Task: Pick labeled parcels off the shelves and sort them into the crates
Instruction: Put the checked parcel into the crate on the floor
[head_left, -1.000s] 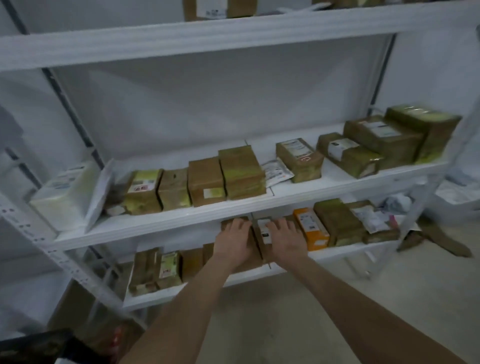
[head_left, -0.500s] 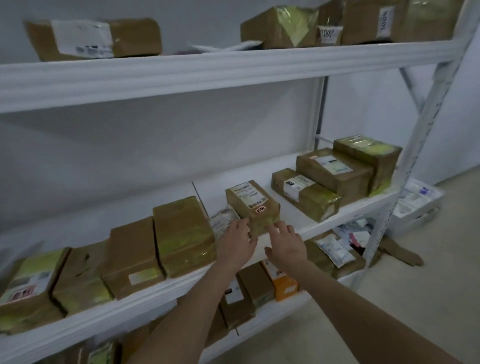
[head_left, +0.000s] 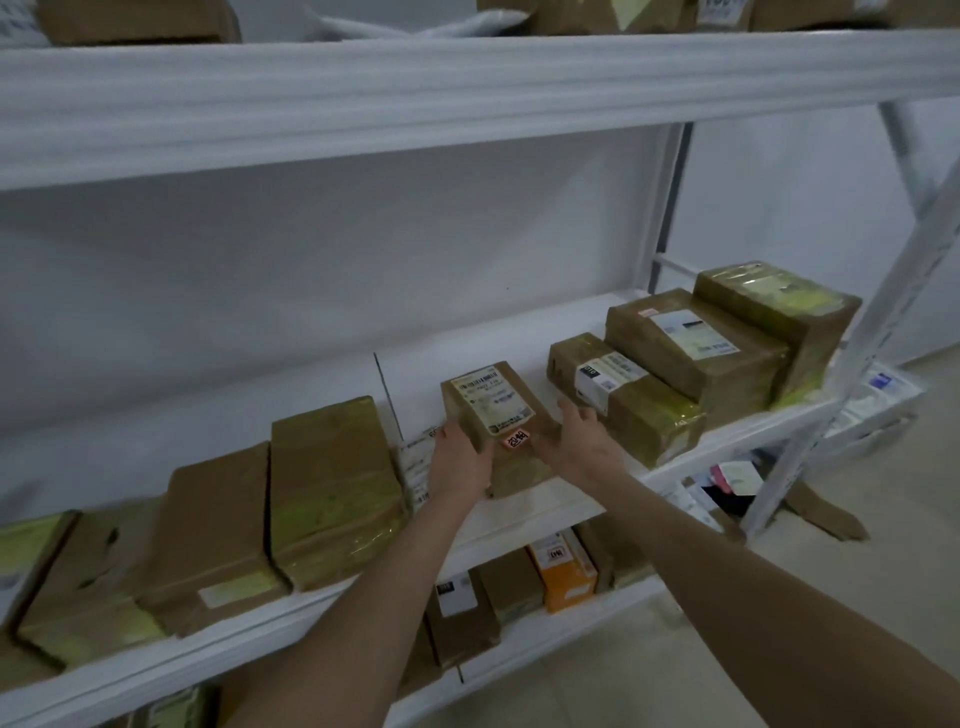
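Observation:
A small brown parcel (head_left: 496, 415) with a white label and an orange sticker lies on the middle white shelf (head_left: 524, 512). My left hand (head_left: 460, 462) lies flat against the parcel's left side. My right hand (head_left: 582, 441) is at its right side with fingers spread and straight, in the gap before the neighbouring box. I cannot tell whether the right palm touches the parcel. The parcel rests on the shelf. No crate is in view.
Taped brown boxes (head_left: 332, 488) fill the shelf to the left, with a flat white mailer (head_left: 415, 460) beside my left hand. Three labeled boxes (head_left: 696, 348) step up to the right. An orange box (head_left: 563, 569) stands on the lower shelf. The upper shelf beam (head_left: 467, 93) hangs overhead.
Both hands rose from the lower shelf to the middle shelf and reached forward. They now flank the small labeled parcel, and the view has moved closer.

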